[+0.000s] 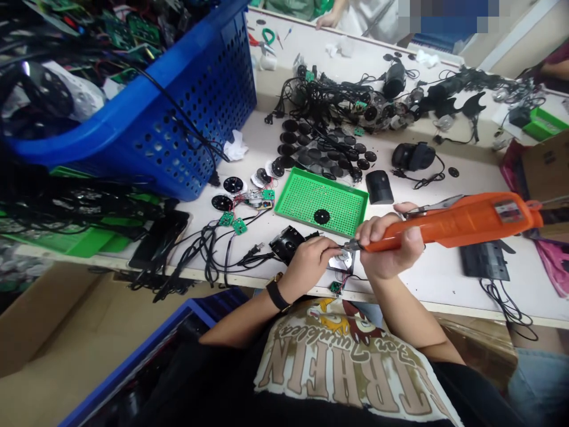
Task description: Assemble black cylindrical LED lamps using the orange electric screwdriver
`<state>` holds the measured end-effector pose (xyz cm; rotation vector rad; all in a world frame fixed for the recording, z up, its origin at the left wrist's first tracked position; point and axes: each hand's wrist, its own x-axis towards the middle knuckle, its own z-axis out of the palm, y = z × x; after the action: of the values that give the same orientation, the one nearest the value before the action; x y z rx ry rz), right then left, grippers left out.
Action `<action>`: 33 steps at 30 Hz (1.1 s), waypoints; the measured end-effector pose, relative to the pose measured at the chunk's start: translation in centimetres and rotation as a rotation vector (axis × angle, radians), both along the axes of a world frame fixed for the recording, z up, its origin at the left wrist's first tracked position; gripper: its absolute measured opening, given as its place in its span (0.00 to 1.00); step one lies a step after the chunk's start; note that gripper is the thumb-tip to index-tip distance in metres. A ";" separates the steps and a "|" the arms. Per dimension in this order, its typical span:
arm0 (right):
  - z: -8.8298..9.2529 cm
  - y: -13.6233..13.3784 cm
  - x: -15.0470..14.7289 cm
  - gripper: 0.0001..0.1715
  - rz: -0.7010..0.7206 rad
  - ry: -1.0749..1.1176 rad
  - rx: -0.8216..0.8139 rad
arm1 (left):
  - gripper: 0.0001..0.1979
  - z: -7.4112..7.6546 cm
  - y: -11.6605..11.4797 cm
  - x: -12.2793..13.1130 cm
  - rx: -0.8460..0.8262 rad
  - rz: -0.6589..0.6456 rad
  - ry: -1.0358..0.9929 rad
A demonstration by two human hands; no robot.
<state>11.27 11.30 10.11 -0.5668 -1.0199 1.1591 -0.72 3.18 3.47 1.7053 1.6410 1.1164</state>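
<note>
My right hand (pixel 389 246) is closed around an orange electric screwdriver (pixel 457 222), whose tip points left onto a small black part with a silvery disc (pixel 341 260) near the table's front edge. My left hand (pixel 309 261), with a black wristwatch, is closed and pinches that part, holding it down. A black housing (pixel 288 242) lies just left of my left hand. A small green circuit board (pixel 335 288) with wires hangs at the table edge below the part.
A green tray (pixel 306 196) holding one black disc sits behind my hands. A big blue basket (pixel 186 107) of boards and cables stands at left. Black discs, cables and mouse-like shells (pixel 379 185) litter the far table. Another person's hand (pixel 326 21) rests at the far edge.
</note>
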 end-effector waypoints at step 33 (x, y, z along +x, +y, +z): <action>-7.7 12.7 0.6 0.28 -0.198 -0.135 0.105 | 0.08 -0.2 -2.0 -3.3 0.190 0.111 0.216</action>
<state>11.92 23.97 2.36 -0.6543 -1.1066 0.8969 -3.99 1.16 3.28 1.9323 1.8300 1.2091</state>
